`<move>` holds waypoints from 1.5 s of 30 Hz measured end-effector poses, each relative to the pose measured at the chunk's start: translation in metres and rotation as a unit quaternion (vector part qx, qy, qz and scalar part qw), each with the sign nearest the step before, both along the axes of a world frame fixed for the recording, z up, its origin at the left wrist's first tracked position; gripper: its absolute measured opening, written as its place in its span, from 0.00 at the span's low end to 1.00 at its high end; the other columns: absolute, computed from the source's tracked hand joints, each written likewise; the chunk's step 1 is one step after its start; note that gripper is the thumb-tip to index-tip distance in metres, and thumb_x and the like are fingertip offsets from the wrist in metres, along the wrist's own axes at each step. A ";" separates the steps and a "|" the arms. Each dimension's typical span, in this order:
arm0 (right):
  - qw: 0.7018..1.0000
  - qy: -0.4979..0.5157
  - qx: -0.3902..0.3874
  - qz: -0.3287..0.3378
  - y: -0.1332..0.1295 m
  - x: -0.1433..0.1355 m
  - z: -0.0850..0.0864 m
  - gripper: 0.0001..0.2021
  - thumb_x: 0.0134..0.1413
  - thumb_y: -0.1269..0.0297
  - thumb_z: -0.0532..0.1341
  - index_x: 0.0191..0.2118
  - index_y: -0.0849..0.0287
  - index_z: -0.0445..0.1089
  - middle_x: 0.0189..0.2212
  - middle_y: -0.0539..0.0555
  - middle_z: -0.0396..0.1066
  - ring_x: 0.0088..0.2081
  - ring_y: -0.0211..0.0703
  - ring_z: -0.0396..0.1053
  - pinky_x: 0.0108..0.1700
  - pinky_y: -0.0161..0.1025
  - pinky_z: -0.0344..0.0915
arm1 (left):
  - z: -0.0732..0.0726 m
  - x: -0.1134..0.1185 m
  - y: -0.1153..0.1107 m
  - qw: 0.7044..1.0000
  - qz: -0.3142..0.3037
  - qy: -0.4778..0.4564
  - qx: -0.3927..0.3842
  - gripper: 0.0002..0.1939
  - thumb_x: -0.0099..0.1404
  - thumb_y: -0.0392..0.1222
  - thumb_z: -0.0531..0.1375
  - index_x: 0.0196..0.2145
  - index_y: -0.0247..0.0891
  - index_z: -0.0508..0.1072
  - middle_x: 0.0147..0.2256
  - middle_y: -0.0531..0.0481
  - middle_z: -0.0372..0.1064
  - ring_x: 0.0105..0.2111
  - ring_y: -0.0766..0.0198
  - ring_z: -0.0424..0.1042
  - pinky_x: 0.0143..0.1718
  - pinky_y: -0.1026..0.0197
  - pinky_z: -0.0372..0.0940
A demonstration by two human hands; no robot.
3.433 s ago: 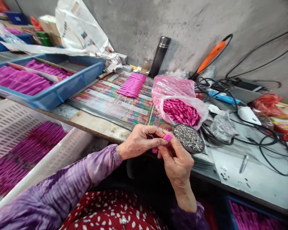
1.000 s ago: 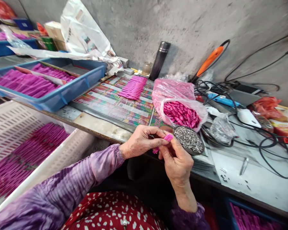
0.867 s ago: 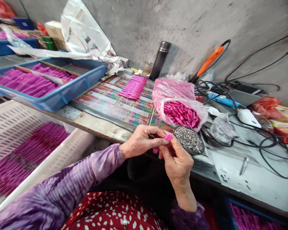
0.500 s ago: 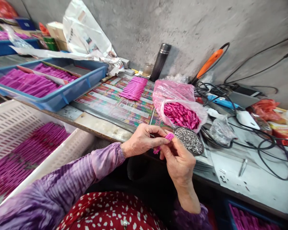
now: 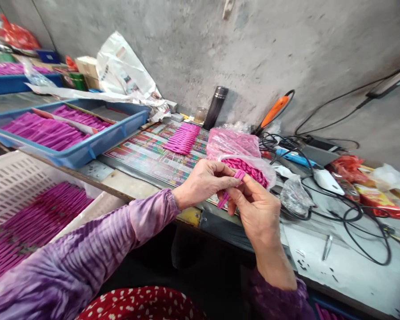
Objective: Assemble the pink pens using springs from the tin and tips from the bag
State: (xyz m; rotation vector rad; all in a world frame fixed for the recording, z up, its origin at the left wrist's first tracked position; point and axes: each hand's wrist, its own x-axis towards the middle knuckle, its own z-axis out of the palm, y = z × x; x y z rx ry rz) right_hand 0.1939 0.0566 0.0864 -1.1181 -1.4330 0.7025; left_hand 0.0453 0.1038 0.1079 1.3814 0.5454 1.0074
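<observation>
The left hand [image 5: 203, 184] and right hand [image 5: 260, 213] are meeting over the near edge of the worktop, each grip closing down to a fingertip pinch on 1 slim magenta plastic piece [image 5: 239, 175]. The piece is slanting between the 2 hands, its narrow end pointing down toward the person.

Just beyond, a pink plastic bag [image 5: 231, 144] is lying open-mouthed, holding glossy magenta pieces [image 5: 253, 171]. A neat row of magenta strips [image 5: 182, 138] is resting on a colourful printed sheet [image 5: 153, 151] that is covering part of the worktop [image 5: 120, 182]. Rightward, black cables [image 5: 350, 222] are looping among crumpled clear plastic [image 5: 296, 195] and a red-and-yellow packet [image 5: 380, 202], while a white sheet [image 5: 356, 271] is carrying small dark scraps.

Leftward, a blue tray [image 5: 103, 146] is holding more strips, and a white perforated crate [image 5: 13, 171] is sitting lower down. At the back, a black flask [image 5: 215, 109] and an orange-handled tool [image 5: 276, 109] are leaning near a mottled grey wall [image 5: 186, 53].
</observation>
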 end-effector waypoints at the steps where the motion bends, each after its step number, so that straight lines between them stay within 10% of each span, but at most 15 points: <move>1: 1.000 0.001 -0.007 0.002 0.001 0.000 0.001 0.14 0.54 0.51 0.70 0.37 0.57 0.75 0.19 0.46 0.69 0.16 0.35 0.62 0.17 0.35 0.58 | 0.001 0.000 0.001 1.000 0.000 -0.002 0.000 0.17 0.56 0.48 0.70 0.31 0.28 0.77 0.22 0.49 0.73 0.19 0.69 0.70 0.21 0.68 0.63; 12: 0.998 -0.028 -0.021 0.043 -0.027 0.009 -0.008 0.16 0.59 0.59 0.67 0.51 0.57 0.77 0.20 0.44 0.69 0.17 0.34 0.65 0.21 0.32 0.64 | -0.026 -0.015 -0.018 0.990 -0.091 0.003 -0.106 0.16 0.54 0.46 0.73 0.28 0.30 0.76 0.21 0.52 0.72 0.17 0.71 0.68 0.19 0.70 0.63; 20: 0.974 0.054 -0.127 0.180 -0.053 0.012 -0.023 0.07 0.57 0.59 0.70 0.36 0.57 0.78 0.26 0.48 0.73 0.20 0.31 0.67 0.24 0.29 0.63 | -0.049 -0.038 -0.038 0.958 -0.208 0.091 -0.177 0.14 0.52 0.44 0.73 0.29 0.30 0.79 0.22 0.52 0.72 0.19 0.72 0.66 0.23 0.70 0.62; 29: 0.994 0.060 -0.075 0.057 -0.051 0.009 -0.033 0.09 0.56 0.58 0.69 0.33 0.59 0.77 0.21 0.47 0.72 0.19 0.35 0.69 0.24 0.31 0.67 | -0.060 -0.017 -0.059 0.995 0.018 0.099 -0.006 0.12 0.60 0.44 0.69 0.37 0.31 0.79 0.32 0.48 0.76 0.31 0.65 0.70 0.33 0.66 0.63; 38: 0.989 0.048 -0.124 0.064 -0.046 0.009 -0.039 0.10 0.55 0.56 0.69 0.33 0.59 0.76 0.22 0.47 0.72 0.19 0.36 0.70 0.24 0.32 0.67 | -0.069 -0.019 -0.057 0.972 0.077 0.182 0.129 0.04 0.64 0.36 0.63 0.35 0.34 0.78 0.29 0.52 0.75 0.29 0.67 0.70 0.31 0.67 0.61; 42: 0.980 -0.113 -0.142 0.079 -0.030 0.035 -0.021 0.11 0.58 0.54 0.65 0.35 0.58 0.76 0.21 0.48 0.72 0.22 0.40 0.71 0.27 0.35 0.67 | -0.072 -0.023 -0.055 0.952 0.100 0.211 0.199 0.04 0.64 0.33 0.63 0.36 0.35 0.79 0.30 0.52 0.76 0.29 0.67 0.73 0.32 0.68 0.62; 45: 0.936 -0.343 -0.067 -0.051 -0.004 0.061 -0.007 0.09 0.59 0.58 0.62 0.35 0.56 0.76 0.30 0.52 0.78 0.31 0.45 0.75 0.35 0.39 0.68 | -0.074 -0.027 -0.054 0.947 0.106 0.206 0.223 0.04 0.66 0.32 0.63 0.37 0.35 0.78 0.31 0.52 0.77 0.31 0.67 0.75 0.33 0.68 0.63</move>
